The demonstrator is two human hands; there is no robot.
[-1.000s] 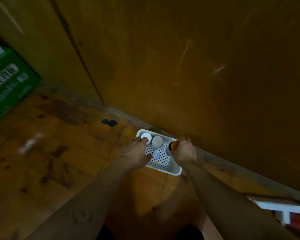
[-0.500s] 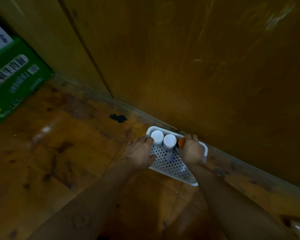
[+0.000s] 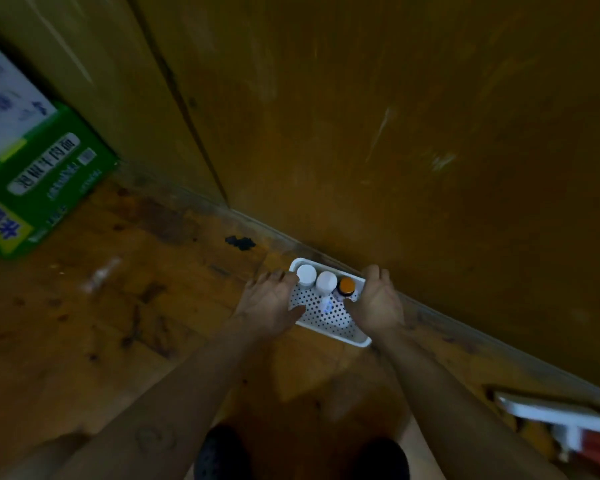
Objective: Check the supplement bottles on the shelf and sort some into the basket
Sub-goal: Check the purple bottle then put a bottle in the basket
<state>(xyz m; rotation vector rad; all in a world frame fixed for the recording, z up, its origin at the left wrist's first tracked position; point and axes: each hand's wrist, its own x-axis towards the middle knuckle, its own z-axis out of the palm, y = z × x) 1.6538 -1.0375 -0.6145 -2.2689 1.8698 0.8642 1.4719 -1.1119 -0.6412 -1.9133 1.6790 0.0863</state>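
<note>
A white perforated basket [image 3: 350, 337] sits on the wooden floor against a brown wall. Inside its far end stand two bottles with white caps [image 3: 306, 274] [image 3: 326, 280] and a dark bottle with an orange cap [image 3: 346, 285]. My left hand [image 3: 269, 306] holds the basket's left side, thumb over the rim. On the right side, my right hand [image 3: 376, 301] grips the rim, with the fingers curled over the far right corner. Part of the basket's right edge is hidden under that hand.
A green and white printed carton [image 3: 32, 181] stands on the floor at the far left. A black mark [image 3: 239, 242] lies on the floor near the skirting. White and red objects [image 3: 561, 420] sit at the lower right by the wall. My dark shoes [image 3: 219, 455] show at the bottom.
My right hand has moved off the orange-capped bottle to the basket's right rim, so the orange cap now shows fully. The view has shifted slightly.
</note>
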